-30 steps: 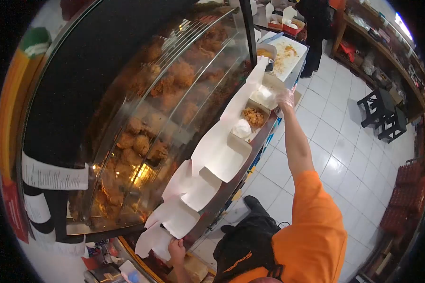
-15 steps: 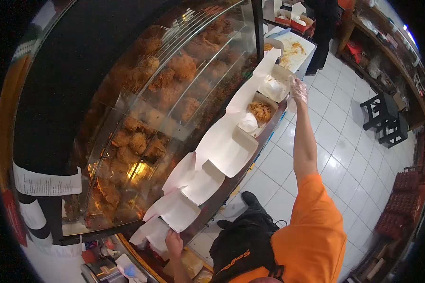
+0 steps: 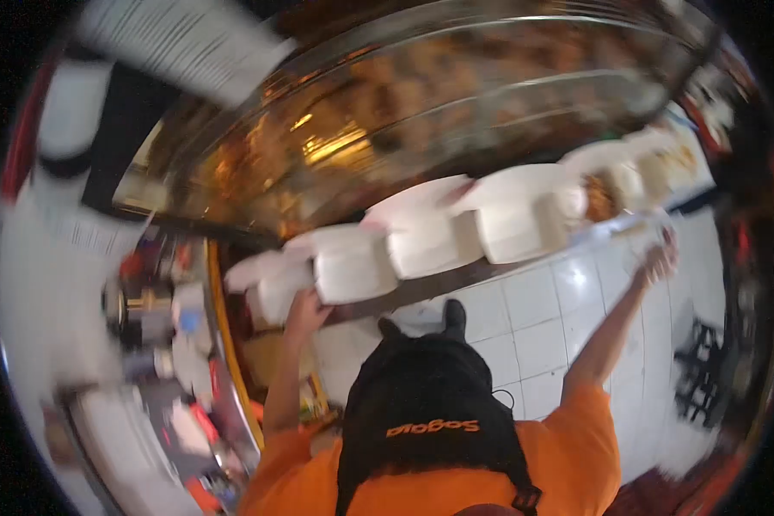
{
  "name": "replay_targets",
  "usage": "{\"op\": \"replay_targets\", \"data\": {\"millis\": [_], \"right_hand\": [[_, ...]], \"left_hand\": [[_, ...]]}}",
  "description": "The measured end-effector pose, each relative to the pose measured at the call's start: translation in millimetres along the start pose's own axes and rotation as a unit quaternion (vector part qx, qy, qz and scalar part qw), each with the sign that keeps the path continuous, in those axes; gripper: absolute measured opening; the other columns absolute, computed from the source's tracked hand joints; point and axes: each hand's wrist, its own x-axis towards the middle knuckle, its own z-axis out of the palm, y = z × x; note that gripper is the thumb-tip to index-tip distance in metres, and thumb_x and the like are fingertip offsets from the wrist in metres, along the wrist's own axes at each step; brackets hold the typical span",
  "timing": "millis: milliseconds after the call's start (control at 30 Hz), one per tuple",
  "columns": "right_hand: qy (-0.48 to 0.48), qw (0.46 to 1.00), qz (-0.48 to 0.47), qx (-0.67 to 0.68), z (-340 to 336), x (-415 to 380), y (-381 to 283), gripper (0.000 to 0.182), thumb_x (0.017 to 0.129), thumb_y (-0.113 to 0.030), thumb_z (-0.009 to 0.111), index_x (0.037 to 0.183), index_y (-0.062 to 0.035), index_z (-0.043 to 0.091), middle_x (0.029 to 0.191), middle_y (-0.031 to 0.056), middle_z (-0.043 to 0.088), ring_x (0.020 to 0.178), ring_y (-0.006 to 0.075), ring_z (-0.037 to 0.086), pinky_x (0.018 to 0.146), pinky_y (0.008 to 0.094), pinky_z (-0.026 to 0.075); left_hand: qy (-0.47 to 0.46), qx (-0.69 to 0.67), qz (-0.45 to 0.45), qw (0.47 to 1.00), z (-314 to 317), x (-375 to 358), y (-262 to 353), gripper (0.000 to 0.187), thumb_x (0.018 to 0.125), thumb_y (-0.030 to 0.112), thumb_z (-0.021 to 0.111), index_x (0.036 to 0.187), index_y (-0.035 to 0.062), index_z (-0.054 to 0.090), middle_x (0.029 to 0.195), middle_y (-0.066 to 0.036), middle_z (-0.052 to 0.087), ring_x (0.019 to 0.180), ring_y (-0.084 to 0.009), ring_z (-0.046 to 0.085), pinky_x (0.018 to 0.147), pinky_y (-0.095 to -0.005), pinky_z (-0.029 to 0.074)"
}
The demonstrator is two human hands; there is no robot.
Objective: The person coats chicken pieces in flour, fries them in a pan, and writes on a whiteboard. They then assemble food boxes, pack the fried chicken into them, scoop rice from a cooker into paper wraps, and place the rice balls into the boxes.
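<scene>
Fingers of the left hand (image 3: 307, 314), pinch unclear, at the leftmost white open cardboard box (image 3: 284, 288) before the glass-fronted display case (image 3: 335, 146); the right hand (image 3: 660, 263) too blurred to read! A careless nudge could push that box off the dark, narrow table (image 3: 408, 297).

White cardboard food boxes (image 3: 357, 275), in one row along the desk (image 3: 421, 291); lids open, interiors showing; one toward the right end containing fried chicken (image 3: 599, 198) and a white bundle (image 3: 574, 203).
</scene>
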Motion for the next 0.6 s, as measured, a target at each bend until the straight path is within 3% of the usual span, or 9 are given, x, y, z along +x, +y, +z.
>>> {"op": "replay_targets", "data": {"millis": [33, 67, 133, 167, 233, 333, 433, 467, 600], "right_hand": [[-0.009, 0.999, -0.013, 0.049, -6.0, -3.8, -9.5, 0.054, 0.104, -0.024, 0.045, 0.145, 0.0089, 0.041, 0.113, 0.0221, 0.067, 0.079, 0.0168, 0.064, 0.074, 0.0320, 0.051], [-0.006, 0.974, 0.123, 0.188, -20.1, -14.9, 7.3, 0.045, 0.103, -0.020, 0.046, 0.139, 0.0057, 0.050, 0.119, 0.0214, 0.068, 0.078, 0.0163, 0.065, 0.065, 0.0281, 0.049], [-0.009, 0.998, 0.045, -0.052, -12.8, -14.1, -32.5, 0.031, 0.103, -0.018, 0.052, 0.122, -0.0006, 0.069, 0.112, 0.0164, 0.074, 0.069, 0.0118, 0.062, 0.045, 0.0224, 0.038], [0.019, 0.962, 0.268, 0.057, -9.9, -8.5, -84.1, 0.029, 0.103, -0.022, 0.057, 0.110, -0.0003, 0.074, 0.101, 0.0127, 0.076, 0.063, 0.0095, 0.057, 0.045, 0.0223, 0.035], [0.010, 0.940, 0.339, 0.045, -4.5, -0.6, -176.0, 0.032, 0.101, -0.030, 0.061, 0.106, -0.0016, 0.076, 0.096, 0.0089, 0.074, 0.058, 0.0082, 0.045, 0.047, 0.0236, 0.034], [-0.076, 0.962, 0.261, 0.008, -6.7, -16.5, -242.3, 0.034, 0.102, -0.035, 0.057, 0.110, -0.0079, 0.076, 0.091, 0.0044, 0.073, 0.061, 0.0105, 0.049, 0.050, 0.0261, 0.038], [-0.161, 0.973, 0.153, 0.065, 4.9, -61.1, -263.6, 0.037, 0.102, -0.032, 0.062, 0.111, 0.0031, 0.070, 0.088, 0.0057, 0.068, 0.064, 0.0084, 0.049, 0.050, 0.0257, 0.036], [-0.178, 0.937, 0.249, 0.168, 7.6, -77.1, -316.2, 0.037, 0.102, -0.031, 0.061, 0.112, 0.0035, 0.069, 0.089, 0.0052, 0.068, 0.065, 0.0082, 0.049, 0.050, 0.0256, 0.036], [-0.460, 0.833, 0.119, 0.284, 7.4, -125.7, -440.1, 0.027, 0.102, -0.023, 0.061, 0.104, 0.0017, 0.072, 0.083, 0.0024, 0.068, 0.063, 0.0079, 0.050, 0.051, 0.0251, 0.038]], "left_hand": [[0.001, 0.047, -0.014, 0.999, -0.6, -6.0, -1.2, 0.030, 0.079, 0.013, 0.075, 0.107, 0.0039, 0.071, 0.102, -0.019, 0.070, 0.095, -0.0421, 0.062, 0.089, -0.0478, 0.049], [0.011, 0.058, -0.055, 0.997, 2.0, -15.1, -3.8, 0.030, 0.078, 0.016, 0.077, 0.104, 0.0028, 0.071, 0.104, -0.019, 0.069, 0.101, -0.0411, 0.060, 0.095, -0.0467, 0.046], [-0.006, 0.089, -0.092, 0.992, 8.1, -26.1, -14.2, 0.035, 0.076, 0.019, 0.079, 0.103, -0.0008, 0.069, 0.105, -0.019, 0.068, 0.105, -0.0407, 0.059, 0.098, -0.0451, 0.046], [0.009, 0.094, -0.097, 0.991, 4.4, -27.6, -9.0, 0.037, 0.075, 0.019, 0.080, 0.105, -0.0008, 0.068, 0.108, -0.018, 0.068, 0.109, -0.0394, 0.058, 0.099, -0.0451, 0.045], [0.042, 0.095, -0.099, 0.990, 3.9, -34.4, -5.4, 0.043, 0.074, 0.019, 0.081, 0.109, -0.0004, 0.067, 0.114, -0.016, 0.066, 0.115, -0.0373, 0.057, 0.102, -0.0451, 0.045], [0.090, 0.086, -0.099, 0.987, 5.7, -49.0, 0.0, 0.051, 0.073, 0.020, 0.083, 0.116, 0.0009, 0.065, 0.122, -0.015, 0.064, 0.121, -0.0354, 0.055, 0.105, -0.0457, 0.044], [0.123, 0.071, -0.110, 0.984, -10.6, -65.8, 22.3, 0.061, 0.074, 0.022, 0.084, 0.127, 0.0014, 0.061, 0.129, -0.016, 0.061, 0.126, -0.0366, 0.053, 0.108, -0.0469, 0.042], [0.155, 0.064, -0.110, 0.980, -6.1, -75.9, 26.2, 0.064, 0.076, 0.024, 0.083, 0.130, 0.0014, 0.059, 0.131, -0.018, 0.061, 0.128, -0.0370, 0.052, 0.110, -0.0473, 0.040], [0.223, 0.057, -0.138, 0.963, -13.5, -135.9, 49.7, 0.072, 0.081, 0.031, 0.079, 0.141, 0.0017, 0.051, 0.135, -0.023, 0.057, 0.134, -0.0383, 0.048, 0.114, -0.0486, 0.037]]}}
